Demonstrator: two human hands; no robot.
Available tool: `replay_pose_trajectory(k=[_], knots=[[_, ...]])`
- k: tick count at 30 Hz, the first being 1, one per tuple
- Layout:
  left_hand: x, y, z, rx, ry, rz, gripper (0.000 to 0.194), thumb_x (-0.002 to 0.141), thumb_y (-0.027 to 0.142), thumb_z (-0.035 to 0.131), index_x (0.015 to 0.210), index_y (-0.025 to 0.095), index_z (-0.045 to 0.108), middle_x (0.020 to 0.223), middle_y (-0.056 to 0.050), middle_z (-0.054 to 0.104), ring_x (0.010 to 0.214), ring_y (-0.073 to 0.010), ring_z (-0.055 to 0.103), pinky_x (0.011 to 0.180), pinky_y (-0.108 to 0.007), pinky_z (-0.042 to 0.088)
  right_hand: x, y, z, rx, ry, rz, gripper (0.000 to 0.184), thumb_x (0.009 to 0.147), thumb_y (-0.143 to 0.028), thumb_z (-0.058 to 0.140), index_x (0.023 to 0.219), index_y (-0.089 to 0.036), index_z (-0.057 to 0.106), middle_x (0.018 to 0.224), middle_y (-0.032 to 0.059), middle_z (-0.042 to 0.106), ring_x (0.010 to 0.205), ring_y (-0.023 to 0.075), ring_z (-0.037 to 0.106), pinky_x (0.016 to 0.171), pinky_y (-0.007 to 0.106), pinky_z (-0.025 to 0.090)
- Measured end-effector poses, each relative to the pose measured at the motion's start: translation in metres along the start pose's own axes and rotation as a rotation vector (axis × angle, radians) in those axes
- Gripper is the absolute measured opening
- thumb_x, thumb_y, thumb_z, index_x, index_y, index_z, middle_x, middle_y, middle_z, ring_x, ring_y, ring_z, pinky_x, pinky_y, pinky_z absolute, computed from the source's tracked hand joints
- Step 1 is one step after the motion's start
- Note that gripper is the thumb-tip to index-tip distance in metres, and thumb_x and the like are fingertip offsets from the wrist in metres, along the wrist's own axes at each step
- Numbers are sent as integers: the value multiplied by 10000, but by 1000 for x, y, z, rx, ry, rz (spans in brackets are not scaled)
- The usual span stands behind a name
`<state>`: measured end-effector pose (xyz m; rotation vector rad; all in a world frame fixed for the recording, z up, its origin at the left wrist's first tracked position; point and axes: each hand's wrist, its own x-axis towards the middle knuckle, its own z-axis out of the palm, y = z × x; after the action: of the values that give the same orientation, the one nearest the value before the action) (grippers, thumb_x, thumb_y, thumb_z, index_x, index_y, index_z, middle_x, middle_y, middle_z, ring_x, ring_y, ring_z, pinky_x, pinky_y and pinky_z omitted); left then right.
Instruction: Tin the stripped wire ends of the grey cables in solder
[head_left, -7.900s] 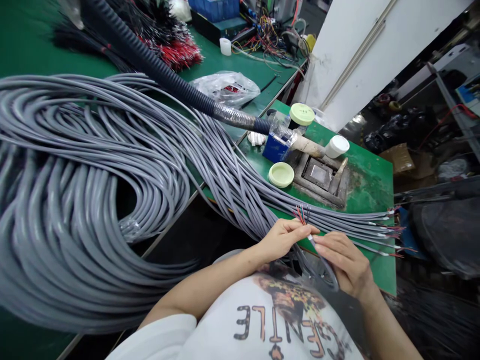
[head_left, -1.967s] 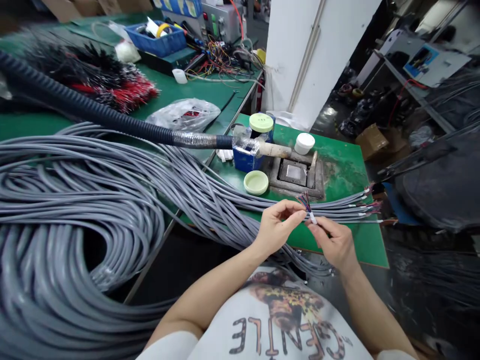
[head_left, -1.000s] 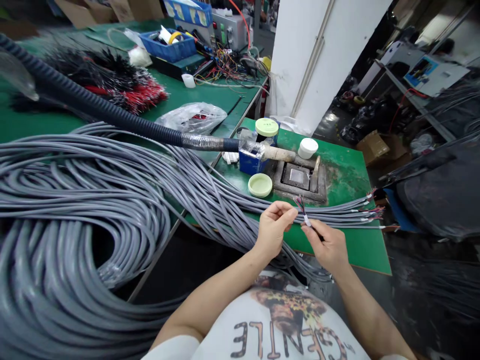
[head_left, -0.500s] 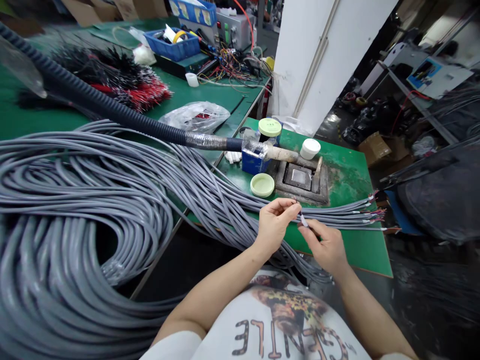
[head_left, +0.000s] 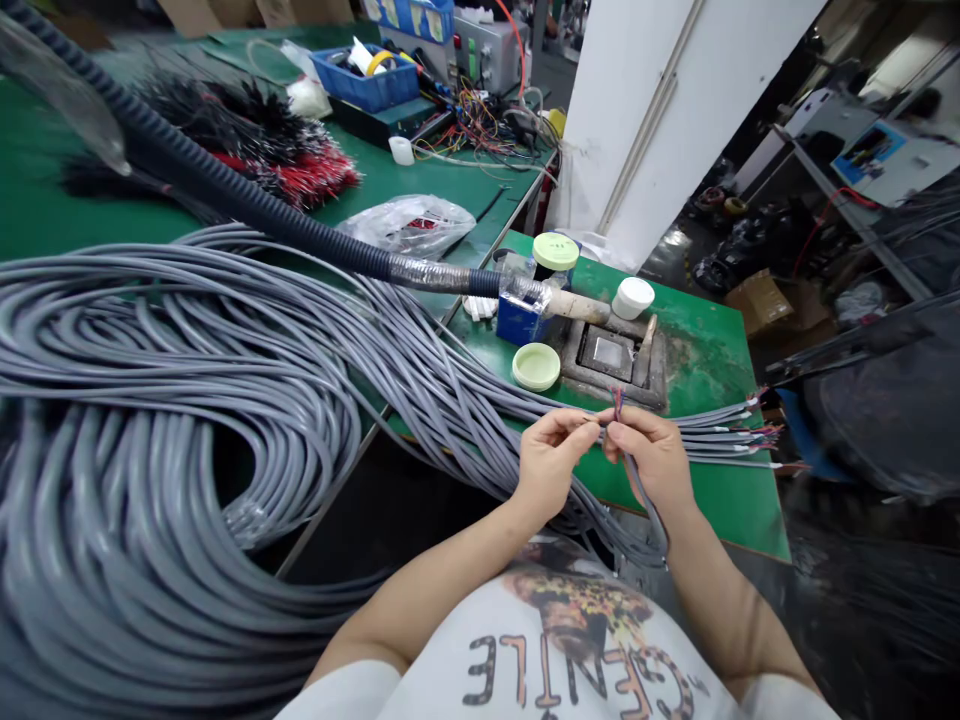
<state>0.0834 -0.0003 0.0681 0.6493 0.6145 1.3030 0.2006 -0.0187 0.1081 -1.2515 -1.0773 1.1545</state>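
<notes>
In the head view, my right hand (head_left: 654,455) is closed on the end of a grey multi-core cable (head_left: 654,515), thumb and fingers pressed together near the stripped part. Its thin coloured wires (head_left: 618,397) stick up above my right fingertips, and the grey jacket curves down below the hand. Close on the left, my left hand (head_left: 553,458) pinches what looks like one thin wire, mostly hidden by its fingertips. Behind both hands runs a bundle of grey cables (head_left: 480,385), with several stripped ends (head_left: 765,435) lying at the green board's right edge.
A big coil of grey cable (head_left: 150,330) covers the left side. Beyond my hands sit a soldering pot (head_left: 611,352), a pale green lid (head_left: 535,367), a white jar (head_left: 632,297) and a blue box (head_left: 521,318). A black corrugated hose (head_left: 300,220) crosses above the table.
My left fingers have moved from the bunched wire tips to a wire at the side. My right grip has shifted up, hiding the white band. The view has swung slightly.
</notes>
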Motion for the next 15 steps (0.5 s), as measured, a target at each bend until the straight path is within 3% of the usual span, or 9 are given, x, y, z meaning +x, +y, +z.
replay_pose_trajectory(k=[4, 10, 13, 15], knots=[[4, 3, 1, -200, 38, -173, 201, 689, 296, 775, 714, 159, 630, 534, 64, 494, 459, -30, 384, 452, -156, 284, 4, -5, 3, -274, 56, -203, 86, 796, -230, 655, 816, -213, 737, 695, -12, 601, 608, 108, 511, 556, 248, 385], [12, 6, -10, -185, 98, -166, 218, 683, 289, 762, 699, 148, 598, 554, 53, 525, 474, -36, 430, 462, -154, 323, 19, -9, 6, -526, 26, -299, 118, 805, -249, 644, 718, -190, 699, 693, -4, 607, 650, 126, 538, 618, 261, 412], [16, 9, -24, -112, 174, -69, 200, 729, 312, 727, 726, 160, 599, 574, 50, 536, 477, -43, 437, 459, -160, 326, 39, -8, 6, -581, 4, -289, 128, 790, -267, 647, 720, -177, 705, 663, -7, 594, 623, 123, 529, 595, 255, 403], [15, 11, -37, 57, 203, 100, 165, 772, 312, 695, 751, 169, 616, 602, 38, 560, 508, -58, 468, 482, -178, 357, 57, -8, 5, -620, -6, -267, 148, 777, -280, 647, 706, -165, 707, 626, -13, 577, 581, 113, 500, 559, 248, 380]])
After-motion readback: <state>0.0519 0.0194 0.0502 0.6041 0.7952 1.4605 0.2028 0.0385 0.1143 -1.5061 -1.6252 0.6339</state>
